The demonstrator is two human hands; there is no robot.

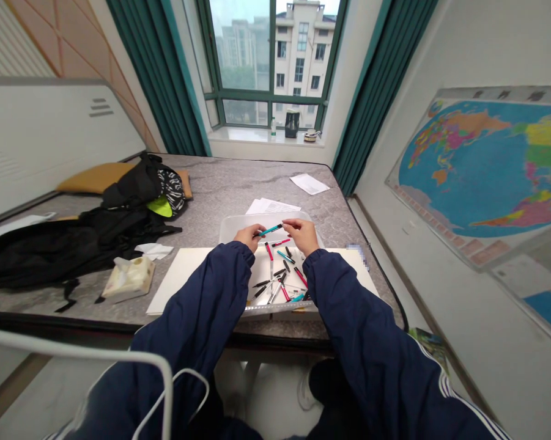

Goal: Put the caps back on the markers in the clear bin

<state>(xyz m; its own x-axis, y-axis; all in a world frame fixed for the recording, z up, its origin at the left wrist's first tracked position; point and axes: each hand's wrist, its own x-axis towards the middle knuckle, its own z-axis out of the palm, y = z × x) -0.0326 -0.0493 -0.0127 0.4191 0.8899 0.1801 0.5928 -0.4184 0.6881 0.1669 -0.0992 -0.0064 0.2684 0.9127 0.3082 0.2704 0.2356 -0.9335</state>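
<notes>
The left hand (pixel 248 237) and right hand (pixel 304 234) pinch opposite ends of a teal pen (pixel 270 231). Aligned grips should steady it above the plastic bin (pixel 230 227).

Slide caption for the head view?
Left hand and right hand hold a teal pen over a translucent tray of scattered pens.

Pens (pixel 285 257) lie in the tray (pixel 229 227), papers (pixel 269 205) behind.

Arms (pixel 206 299) extended forward; left hand (pixel 248 237), right hand (pixel 304 236) close together, pinching.
</notes>
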